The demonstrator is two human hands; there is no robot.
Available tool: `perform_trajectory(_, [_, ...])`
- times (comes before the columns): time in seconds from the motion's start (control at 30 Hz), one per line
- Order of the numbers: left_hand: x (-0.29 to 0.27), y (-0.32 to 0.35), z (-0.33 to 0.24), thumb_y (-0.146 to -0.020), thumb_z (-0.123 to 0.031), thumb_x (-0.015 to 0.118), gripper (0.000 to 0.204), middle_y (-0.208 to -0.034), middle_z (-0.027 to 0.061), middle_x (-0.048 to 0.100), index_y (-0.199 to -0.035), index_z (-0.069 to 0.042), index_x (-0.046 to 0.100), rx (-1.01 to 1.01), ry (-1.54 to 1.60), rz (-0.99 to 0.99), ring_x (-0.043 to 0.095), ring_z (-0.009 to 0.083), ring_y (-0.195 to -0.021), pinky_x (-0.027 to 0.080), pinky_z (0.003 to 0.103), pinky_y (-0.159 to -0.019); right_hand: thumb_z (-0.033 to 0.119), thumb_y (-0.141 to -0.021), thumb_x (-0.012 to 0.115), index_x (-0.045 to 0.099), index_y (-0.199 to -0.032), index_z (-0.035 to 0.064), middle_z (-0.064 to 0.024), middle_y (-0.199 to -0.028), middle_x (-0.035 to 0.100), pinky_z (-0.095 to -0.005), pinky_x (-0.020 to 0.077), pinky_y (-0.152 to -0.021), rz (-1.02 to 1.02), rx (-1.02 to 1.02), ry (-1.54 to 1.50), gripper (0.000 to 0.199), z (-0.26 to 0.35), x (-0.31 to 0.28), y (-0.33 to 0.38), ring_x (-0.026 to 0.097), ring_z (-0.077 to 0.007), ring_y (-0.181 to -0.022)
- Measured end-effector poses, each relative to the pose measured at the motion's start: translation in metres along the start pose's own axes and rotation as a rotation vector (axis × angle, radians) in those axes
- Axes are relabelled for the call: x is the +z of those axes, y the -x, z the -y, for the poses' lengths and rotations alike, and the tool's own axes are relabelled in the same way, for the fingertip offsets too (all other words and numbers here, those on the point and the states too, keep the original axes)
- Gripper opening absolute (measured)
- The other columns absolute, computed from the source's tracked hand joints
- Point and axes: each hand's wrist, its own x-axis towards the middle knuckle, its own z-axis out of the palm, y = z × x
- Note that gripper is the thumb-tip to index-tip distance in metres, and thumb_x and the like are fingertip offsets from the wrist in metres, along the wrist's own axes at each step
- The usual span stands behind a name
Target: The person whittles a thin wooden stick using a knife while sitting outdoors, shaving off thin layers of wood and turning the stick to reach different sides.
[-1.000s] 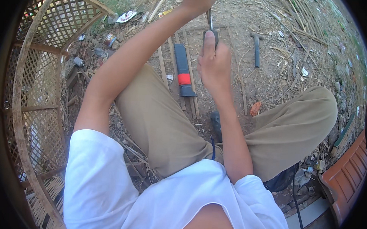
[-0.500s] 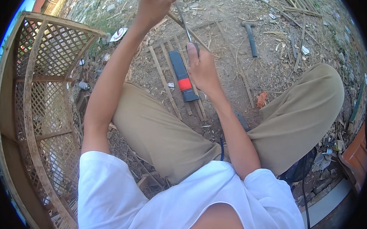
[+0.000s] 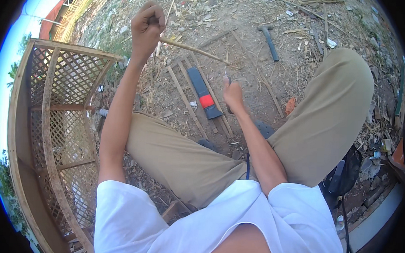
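Observation:
My left hand (image 3: 148, 28) is raised at the upper left, its fingers closed round one end of a thin wooden stick (image 3: 194, 50). From there the stick slopes down to the right, its far end just above my right hand. My right hand (image 3: 233, 97) is wrapped round the dark handle of a knife (image 3: 226, 72), thumb along the handle. The short visible blade points away from me, close to the stick's tip; I cannot tell whether they touch. Between my arms, a flat black sheath-like case (image 3: 197, 81) with a red band lies on wooden strips (image 3: 184, 95).
A hammer (image 3: 269, 44) lies on the ground beyond my right hand. Wooden lattice panels (image 3: 68, 84) stand at the left. An orange scrap (image 3: 290, 106) lies beside my right leg, and a black bag (image 3: 347, 171) is at the right. Debris and sticks litter the dirt.
My left hand has moved left and away from the knife with the stick. My right hand has drawn lower and slightly right, and the knife no longer crosses the stick.

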Motion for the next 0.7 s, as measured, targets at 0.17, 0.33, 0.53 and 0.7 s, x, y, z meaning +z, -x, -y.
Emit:
perform_trajectory(0.17, [-0.013,0.001,0.004,-0.075,0.025,0.047,0.027,-0.089,0.0004,0.049,-0.073,-0.001,0.047,0.024,-0.015,-0.003,0.045,0.0076,-0.077,0.038,0.021,-0.061,0.042,-0.106,0.051,0.066,-0.082,-0.0127,-0.0368,-0.078,0.064,-0.0578,0.0504,-0.077,0.078,-0.377,-0.087,0.062,0.104,-0.007,0.048,0.066,-0.0549,-0.087])
perform_trajectory(0.33, [-0.010,-0.003,0.002,-0.075,0.024,0.046,0.025,-0.086,0.0000,0.049,-0.073,-0.001,0.050,0.044,0.041,-0.009,0.045,0.0066,-0.074,0.035,0.022,-0.059,0.044,-0.106,0.052,0.067,-0.090,-0.0121,-0.0376,-0.083,0.066,-0.0585,0.0520,-0.082,0.059,-0.341,0.000,0.060,0.066,-0.003,0.029,0.066,-0.0550,-0.091])
perform_trajectory(0.53, [-0.035,0.017,0.014,-0.075,0.024,0.044,0.026,-0.086,0.0001,0.050,-0.073,-0.001,0.051,-0.100,0.068,-0.080,0.044,0.0053,-0.072,0.034,0.022,-0.056,0.044,-0.105,0.052,0.071,-0.091,-0.0122,-0.0401,-0.093,0.067,-0.0584,0.0525,-0.085,0.008,-0.122,0.132,0.061,0.049,0.007,0.014,0.067,-0.0547,-0.097])
perform_trajectory(0.7, [-0.012,0.009,-0.003,-0.077,0.021,0.048,0.023,-0.078,0.0008,0.051,-0.070,0.000,0.052,0.031,-0.059,0.027,0.047,0.0089,-0.069,0.035,0.025,-0.060,0.049,-0.106,0.048,0.068,-0.089,-0.0118,-0.0375,-0.086,0.068,-0.0579,0.0517,-0.084,-0.101,-0.065,0.058,0.066,-0.025,0.004,-0.002,0.067,-0.0541,-0.094])
